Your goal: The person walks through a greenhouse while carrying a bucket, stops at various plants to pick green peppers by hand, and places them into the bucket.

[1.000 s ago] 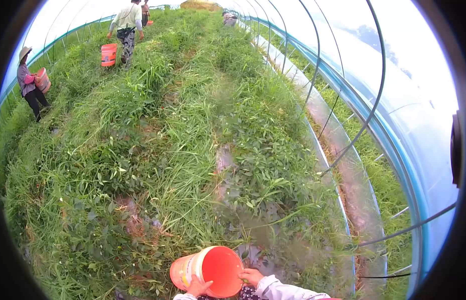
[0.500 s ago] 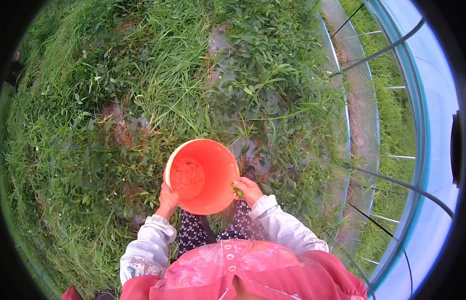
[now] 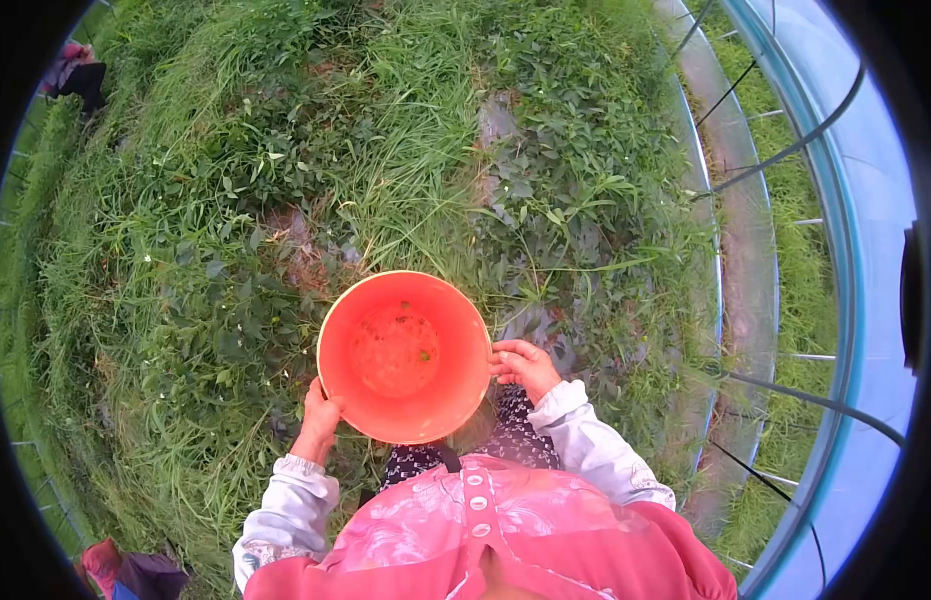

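Note:
An orange-red bucket [image 3: 455,395] with a yellowish rim is in front of my body, its mouth facing up towards me. My left hand [image 3: 318,418] grips its left side, the thumb near the rim and the other fingers partly hidden behind the wall. At the right rim, the bent fingers of my right hand [image 3: 525,368] are closed against the bucket's edge. A small green piece [image 3: 425,355] lies on the bucket's floor, among dark specks.
Leafy plants [image 3: 575,190] and long grass [image 3: 405,150] cover the ground, with patches of plastic sheet [image 3: 495,120] between. On the right curves a plastic-film wall [image 3: 880,180] with thin bars. Other people [image 3: 80,75] are partly visible at the upper left and lower left [image 3: 135,572].
The bucket has tipped more level and moved slightly nearer the camera. The green pepper has left my right hand, and a small green piece now shows in the bucket. The view has shifted left.

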`<state>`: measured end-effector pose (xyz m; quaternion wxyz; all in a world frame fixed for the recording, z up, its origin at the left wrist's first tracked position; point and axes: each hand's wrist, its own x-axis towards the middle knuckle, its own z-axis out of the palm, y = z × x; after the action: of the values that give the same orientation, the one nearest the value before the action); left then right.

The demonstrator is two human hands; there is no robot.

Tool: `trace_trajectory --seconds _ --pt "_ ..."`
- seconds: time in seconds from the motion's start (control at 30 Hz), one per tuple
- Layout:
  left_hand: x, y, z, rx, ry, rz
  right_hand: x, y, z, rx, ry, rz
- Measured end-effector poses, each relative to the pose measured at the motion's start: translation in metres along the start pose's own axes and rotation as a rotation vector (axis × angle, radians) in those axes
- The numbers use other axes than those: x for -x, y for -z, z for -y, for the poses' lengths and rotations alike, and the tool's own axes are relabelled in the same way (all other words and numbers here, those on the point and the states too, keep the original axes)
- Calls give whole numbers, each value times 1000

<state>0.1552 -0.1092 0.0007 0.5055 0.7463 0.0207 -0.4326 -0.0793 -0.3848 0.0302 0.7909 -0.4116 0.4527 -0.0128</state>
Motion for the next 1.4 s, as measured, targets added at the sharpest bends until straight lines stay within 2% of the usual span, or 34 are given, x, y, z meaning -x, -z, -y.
trace_trajectory --seconds 0.2,0.37,0.53,0.6,0.73,0.83,0.97,1.07,1.13,1.2,1.27,1.33,1.4 --pt "14 68 0 137 76 -159 6 26 12 138 27 -284" --pt "10 105 19 319 158 -229 0 70 -7 -11 116 -463" --pt "2 107 3 360 222 -268 -1 98 -37 38 -37 -621" --pt "-7 107 -8 401 224 -195 -2 102 -48 30 -72 -613" --pt "-36 102 -24 460 232 -202 -11 99 -56 140 -183 -582" --pt "-70 94 -40 466 198 -183 -32 90 -48 174 -241 -547" --pt "-123 78 -65 421 243 -197 -75 85 -35 166 -251 -499" --pt "-181 60 -101 457 284 -213 -105 87 -26 277 -334 -429" --pt "-225 58 -114 339 380 -184 -110 94 -28 233 -405 -469" --pt "-265 49 -132 284 379 -223 -115 107 -29 296 -446 -473" --pt "-306 34 -165 208 474 -268 -100 105 16 324 -534 -490" --pt "-334 20 -200 223 428 -246 -91 139 31 424 -583 -552" --pt "-361 12 -226 249 383 -240 -93 162 76 484 -562 -699"
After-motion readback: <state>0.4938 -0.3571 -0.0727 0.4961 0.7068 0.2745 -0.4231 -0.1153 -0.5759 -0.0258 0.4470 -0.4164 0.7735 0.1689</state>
